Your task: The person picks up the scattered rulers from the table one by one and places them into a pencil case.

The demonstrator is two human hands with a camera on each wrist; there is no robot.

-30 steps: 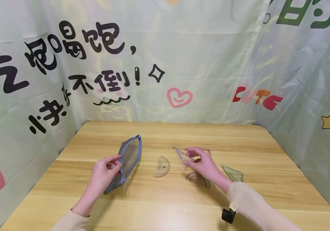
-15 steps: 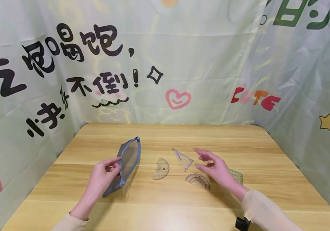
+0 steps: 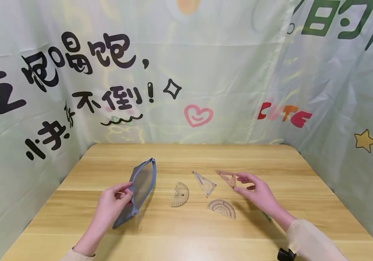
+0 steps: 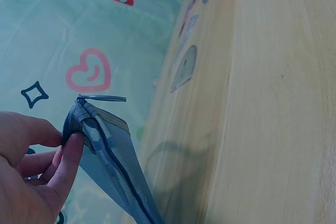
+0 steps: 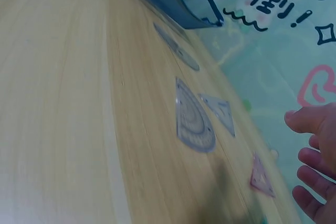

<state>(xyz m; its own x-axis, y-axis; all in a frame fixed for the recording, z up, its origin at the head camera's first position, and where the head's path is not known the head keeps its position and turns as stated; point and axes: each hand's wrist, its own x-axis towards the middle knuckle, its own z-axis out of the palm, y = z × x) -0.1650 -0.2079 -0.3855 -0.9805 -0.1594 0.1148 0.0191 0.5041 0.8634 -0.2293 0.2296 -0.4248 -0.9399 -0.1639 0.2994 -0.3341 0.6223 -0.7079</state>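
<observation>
"What's going on from the head camera?"

"The left hand (image 3: 109,203) pinches the rim of a blue pouch (image 3: 143,185), mouth gaping, nearer the left edge of the wooden surface (image 3: 179,232) than the right. The right hand (image 3: 259,194) is at the right end of a pink triangle ruler (image 3: 228,177), well in from the back right corner."

"And between the hands?"

"A clear protractor (image 3: 180,195) nearest the pouch, then a clear triangle (image 3: 204,184), with a brownish protractor (image 3: 223,207) closer to the front edge. Something green (image 3: 267,216) is mostly hidden by the right wrist."

"From the left wrist?"

"Thumb and fingers hold the pouch tight by its zipped edge."

"The right wrist?"

"That grip is wide: fingers spread, a gap showing between them and the pink triangle ruler, which lies on the surface."
</observation>
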